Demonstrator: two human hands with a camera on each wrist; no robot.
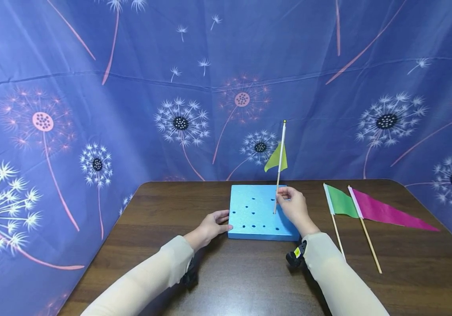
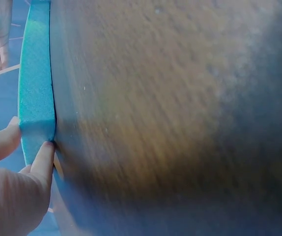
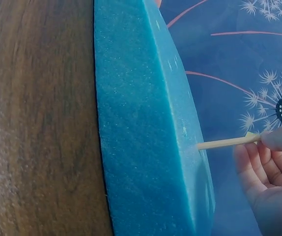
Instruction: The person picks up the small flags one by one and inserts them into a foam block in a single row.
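On the table lies a light blue foam block (image 1: 243,192) with several small holes in its top. My right hand (image 1: 294,206) pinches the wooden stick of a small yellow-green flag (image 1: 276,158) between thumb and fingers, above the block. The stick stands nearly upright, its lower end at a hole in the top; the right wrist view shows the stick (image 3: 224,143) meeting that surface. At the block's left side, my left hand (image 1: 210,227) touches the edge near the front corner with fairly straight fingers. The left wrist view has its thumb and a fingertip against the block (image 2: 37,73).
To the right on the brown wooden table (image 1: 226,281) lie a green flag (image 1: 342,202) and a long magenta pennant (image 1: 392,210), side by side, sticks toward the front. A blue dandelion-print cloth (image 1: 139,127) hangs behind the table.
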